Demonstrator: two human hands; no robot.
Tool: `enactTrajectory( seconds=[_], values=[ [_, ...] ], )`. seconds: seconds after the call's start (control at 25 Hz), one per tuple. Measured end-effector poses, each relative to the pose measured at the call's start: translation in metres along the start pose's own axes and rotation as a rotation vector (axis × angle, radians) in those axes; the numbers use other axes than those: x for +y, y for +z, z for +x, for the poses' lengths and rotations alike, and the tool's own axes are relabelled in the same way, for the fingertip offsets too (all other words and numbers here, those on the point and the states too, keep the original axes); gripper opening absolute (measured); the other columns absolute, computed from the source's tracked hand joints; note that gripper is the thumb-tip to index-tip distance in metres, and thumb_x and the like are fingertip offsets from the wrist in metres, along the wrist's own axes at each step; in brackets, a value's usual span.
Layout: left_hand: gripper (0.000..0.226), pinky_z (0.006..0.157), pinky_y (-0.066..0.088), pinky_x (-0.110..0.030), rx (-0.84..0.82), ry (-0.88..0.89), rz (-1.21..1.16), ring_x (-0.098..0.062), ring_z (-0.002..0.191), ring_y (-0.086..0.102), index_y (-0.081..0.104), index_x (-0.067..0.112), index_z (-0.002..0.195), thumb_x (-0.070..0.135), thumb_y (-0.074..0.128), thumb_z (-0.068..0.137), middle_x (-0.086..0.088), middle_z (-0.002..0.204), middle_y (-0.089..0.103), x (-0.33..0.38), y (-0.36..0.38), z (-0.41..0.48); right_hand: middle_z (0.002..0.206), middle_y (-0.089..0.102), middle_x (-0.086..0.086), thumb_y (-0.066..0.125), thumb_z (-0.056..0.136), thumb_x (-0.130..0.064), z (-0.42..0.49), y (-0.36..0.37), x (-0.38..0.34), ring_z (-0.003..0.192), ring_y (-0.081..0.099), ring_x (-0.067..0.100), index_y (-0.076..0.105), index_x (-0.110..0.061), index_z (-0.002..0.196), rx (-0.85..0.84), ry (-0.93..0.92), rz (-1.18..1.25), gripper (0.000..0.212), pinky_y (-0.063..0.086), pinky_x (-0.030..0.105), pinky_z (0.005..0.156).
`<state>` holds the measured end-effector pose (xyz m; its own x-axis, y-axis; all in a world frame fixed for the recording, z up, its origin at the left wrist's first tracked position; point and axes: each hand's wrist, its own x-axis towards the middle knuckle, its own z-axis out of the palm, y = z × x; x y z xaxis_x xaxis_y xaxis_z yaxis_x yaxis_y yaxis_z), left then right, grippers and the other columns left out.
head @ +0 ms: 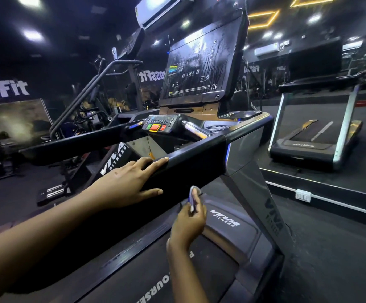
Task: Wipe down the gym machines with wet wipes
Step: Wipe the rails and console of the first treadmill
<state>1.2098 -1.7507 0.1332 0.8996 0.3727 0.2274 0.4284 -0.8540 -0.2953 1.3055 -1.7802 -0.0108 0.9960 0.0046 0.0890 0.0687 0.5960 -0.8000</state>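
Black handrail (195,159) under my flat left hand (127,184); right hand (188,224) pinches wipe (193,199). I'd press firm, long overlapping strokes.

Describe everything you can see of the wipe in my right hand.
The wipe is a small, pale bluish-white sheet, bunched into a narrow strip that stands roughly upright. The right hand pinches its lower part between thumb and fingers, just below the treadmill's black handrail and above the motor cover. Only the hand plainly touches it; whether it is damp cannot be told.
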Motion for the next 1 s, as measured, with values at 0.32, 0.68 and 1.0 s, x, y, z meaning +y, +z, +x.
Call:
enactTrajectory(
  seconds=[0.32,0.68,1.0],
  values=[
    [0.084,0.101,0.043,-0.034,-0.006,-0.003,-0.004,-0.016,0.129,0.038,-0.008,0.042,0.148,0.079,0.021,0.078,0.006,0.149,0.021,0.0,0.001,-0.001,0.107,0.069,0.005,0.053,0.082,0.013,0.071,-0.016,-0.035,0.1,0.064,0.011,0.071,-0.005,0.103,-0.106,-0.283,-0.159,0.033,0.043,0.009,0.083],
    [0.079,0.105,0.039,-0.033,-0.007,-0.009,-0.003,-0.017,0.131,0.036,-0.006,0.041,0.149,0.069,0.032,0.086,0.003,0.149,0.023,-0.002,0.002,0.001,0.105,0.07,0.009,0.051,0.069,0.011,0.043,0.01,-0.02,0.095,0.062,0.017,0.069,-0.005,0.107,-0.167,-0.542,-0.332,0.046,0.043,0.021,0.083],
    [0.08,0.103,0.04,-0.034,-0.006,-0.018,0.005,-0.016,0.129,0.036,-0.01,0.042,0.148,0.073,0.03,0.086,0.005,0.149,0.021,-0.001,0.0,0.0,0.101,0.071,0.013,0.055,0.069,0.018,0.084,0.002,-0.036,0.092,0.067,0.022,0.071,-0.002,0.1,-0.129,-0.576,-0.337,0.04,0.042,0.013,0.083]
  ],
)
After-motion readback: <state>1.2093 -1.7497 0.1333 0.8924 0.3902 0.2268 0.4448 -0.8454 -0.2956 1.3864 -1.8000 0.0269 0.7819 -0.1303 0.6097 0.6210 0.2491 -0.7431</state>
